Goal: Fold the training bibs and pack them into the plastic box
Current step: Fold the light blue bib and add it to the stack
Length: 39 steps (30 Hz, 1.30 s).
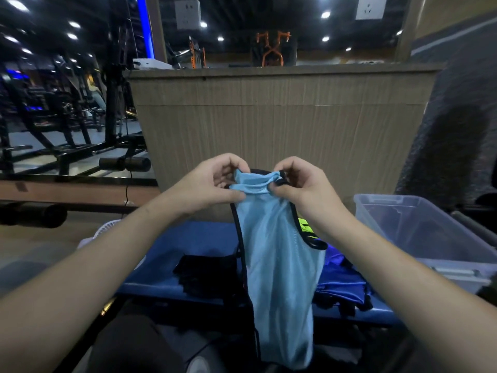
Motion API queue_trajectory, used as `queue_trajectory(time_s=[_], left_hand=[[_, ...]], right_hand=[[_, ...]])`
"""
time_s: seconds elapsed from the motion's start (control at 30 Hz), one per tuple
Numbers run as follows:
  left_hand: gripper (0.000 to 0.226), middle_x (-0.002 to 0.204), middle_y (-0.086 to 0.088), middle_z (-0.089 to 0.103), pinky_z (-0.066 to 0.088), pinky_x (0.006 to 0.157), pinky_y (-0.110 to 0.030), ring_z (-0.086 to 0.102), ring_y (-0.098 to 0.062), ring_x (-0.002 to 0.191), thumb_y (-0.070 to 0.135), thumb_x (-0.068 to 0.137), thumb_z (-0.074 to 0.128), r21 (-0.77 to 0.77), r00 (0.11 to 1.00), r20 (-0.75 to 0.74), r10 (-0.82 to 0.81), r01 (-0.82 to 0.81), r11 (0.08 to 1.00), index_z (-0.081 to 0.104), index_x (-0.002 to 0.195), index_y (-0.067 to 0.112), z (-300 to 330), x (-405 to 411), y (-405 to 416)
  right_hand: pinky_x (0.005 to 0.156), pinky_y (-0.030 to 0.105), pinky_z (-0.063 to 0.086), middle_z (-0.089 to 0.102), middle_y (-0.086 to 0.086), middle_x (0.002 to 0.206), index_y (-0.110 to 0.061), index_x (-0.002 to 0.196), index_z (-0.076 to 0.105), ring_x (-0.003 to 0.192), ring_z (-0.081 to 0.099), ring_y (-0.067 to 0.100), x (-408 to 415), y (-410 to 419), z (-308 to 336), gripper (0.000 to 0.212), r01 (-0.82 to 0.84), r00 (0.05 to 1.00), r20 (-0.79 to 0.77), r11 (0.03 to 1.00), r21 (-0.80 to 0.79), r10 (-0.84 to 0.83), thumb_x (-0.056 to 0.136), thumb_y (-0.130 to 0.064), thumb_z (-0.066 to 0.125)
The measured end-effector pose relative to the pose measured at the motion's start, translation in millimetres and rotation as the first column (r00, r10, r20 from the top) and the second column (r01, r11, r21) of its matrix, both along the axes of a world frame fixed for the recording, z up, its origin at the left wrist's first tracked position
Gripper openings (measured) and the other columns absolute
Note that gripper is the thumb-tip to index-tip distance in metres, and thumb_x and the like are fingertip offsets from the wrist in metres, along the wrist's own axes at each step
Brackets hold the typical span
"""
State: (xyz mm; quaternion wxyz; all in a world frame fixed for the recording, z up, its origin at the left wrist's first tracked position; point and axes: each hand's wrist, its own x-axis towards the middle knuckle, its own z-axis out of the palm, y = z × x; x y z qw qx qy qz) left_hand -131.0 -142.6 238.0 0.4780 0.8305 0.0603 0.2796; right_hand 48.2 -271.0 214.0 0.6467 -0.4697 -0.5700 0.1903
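A light blue training bib (pixel 279 265) with black trim hangs lengthwise in front of me above a blue surface (pixel 199 238). My left hand (pixel 212 184) pinches its top edge on the left and my right hand (pixel 298 184) pinches the same edge on the right, the cloth bunched between them. A black bib (pixel 207 275) lies folded on the blue surface at the left. Dark blue bibs (pixel 341 284) lie in a heap at the right, with a neon yellow bib (pixel 305 227) partly hidden behind my right wrist. The clear plastic box (pixel 419 232) stands open at the right.
A tall cardboard panel (pixel 282 125) rises just behind the blue surface. Gym machines (pixel 67 125) fill the left background. A white fan-like object (pixel 103 228) peeks out by my left forearm. Something dark and fuzzy (pixel 457 130) stands at the far right.
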Motion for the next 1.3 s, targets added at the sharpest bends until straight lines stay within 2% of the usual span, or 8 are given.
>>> queue_trajectory(time_s=[0.13,0.33,0.5,0.63,0.83,1.07,1.17,1.3], left_hand=[[0.034,0.095,0.007,0.064,0.053,0.082,-0.022,0.063,-0.011,0.092,0.003,0.077,0.080,-0.069,0.997,0.077,0.001,0.004,0.998,0.057,0.101,0.013,-5,2,-4],[0.026,0.105,-0.006,0.063,0.051,0.088,-0.030,0.060,-0.016,0.094,0.000,0.089,0.071,0.138,0.987,0.124,0.104,-0.121,0.983,0.063,0.112,0.011,-8,0,-1],[0.009,0.084,-0.010,0.064,0.044,0.070,-0.033,0.055,-0.020,0.074,0.020,0.087,0.077,0.315,0.955,0.124,0.270,-0.296,0.902,0.069,0.089,0.018,-16,-2,7],[0.034,0.084,-0.003,0.053,0.039,0.065,-0.021,0.050,-0.011,0.071,0.046,0.083,0.074,0.400,0.902,0.191,0.386,-0.431,0.809,0.059,0.070,0.019,-20,-4,13],[0.018,0.083,-0.001,0.067,0.050,0.073,-0.026,0.063,-0.012,0.077,0.015,0.087,0.076,0.151,0.975,0.091,0.201,-0.213,0.965,0.058,0.089,0.012,-16,-5,10],[0.009,0.075,-0.021,0.066,0.054,0.071,-0.045,0.058,-0.020,0.068,0.022,0.091,0.072,0.281,0.955,0.066,0.288,-0.295,0.913,0.072,0.090,0.014,-10,-4,16],[0.007,0.090,-0.005,0.073,0.054,0.083,-0.039,0.069,-0.016,0.085,0.020,0.093,0.071,0.320,0.966,0.019,0.259,-0.251,0.913,0.072,0.097,0.015,-7,-1,13],[0.027,0.089,0.009,0.071,0.050,0.071,-0.020,0.066,-0.004,0.081,0.038,0.079,0.083,0.404,0.962,-0.044,0.269,-0.229,0.886,0.069,0.100,0.028,-9,9,-4]], right_hand=[[0.076,0.029,0.043,0.058,0.002,0.081,-0.013,0.090,0.062,0.079,0.053,0.015,-2,1,-2,0.017,-0.006,0.998,-0.057,1.000,-0.010,0.006,0.090,0.004,0.065],[0.077,0.031,0.044,0.059,0.005,0.086,-0.011,0.095,0.063,0.082,0.055,0.016,-5,3,-6,0.005,-0.028,0.998,-0.051,0.999,-0.041,0.026,0.099,-0.013,0.060],[0.079,0.033,0.048,0.069,0.003,0.085,-0.013,0.093,0.070,0.082,0.061,0.012,-7,3,-7,0.009,0.113,0.989,0.096,0.993,-0.018,-0.111,0.098,-0.013,0.062],[0.070,0.020,0.046,0.069,-0.007,0.078,-0.019,0.085,0.072,0.074,0.060,0.003,-7,2,-6,0.012,0.264,0.954,0.137,0.963,0.045,-0.268,0.092,-0.011,0.068],[0.073,0.027,0.049,0.070,-0.002,0.078,-0.019,0.085,0.074,0.076,0.063,0.008,-4,2,-6,0.010,0.201,0.979,0.039,0.980,-0.007,-0.200,0.092,-0.013,0.070],[0.072,0.033,0.047,0.067,0.010,0.077,-0.016,0.082,0.073,0.075,0.060,0.012,-1,3,-8,0.006,0.198,0.980,0.008,0.980,-0.024,-0.198,0.087,-0.013,0.075],[0.069,0.033,0.044,0.065,0.007,0.075,-0.013,0.080,0.071,0.072,0.057,0.014,-2,4,-7,0.009,0.186,0.983,-0.008,0.982,-0.016,-0.186,0.084,-0.011,0.078],[0.069,0.034,0.047,0.067,0.005,0.074,-0.009,0.079,0.068,0.070,0.059,0.012,-8,7,-7,0.013,0.169,0.986,0.001,0.986,-0.011,-0.169,0.082,-0.010,0.080]])
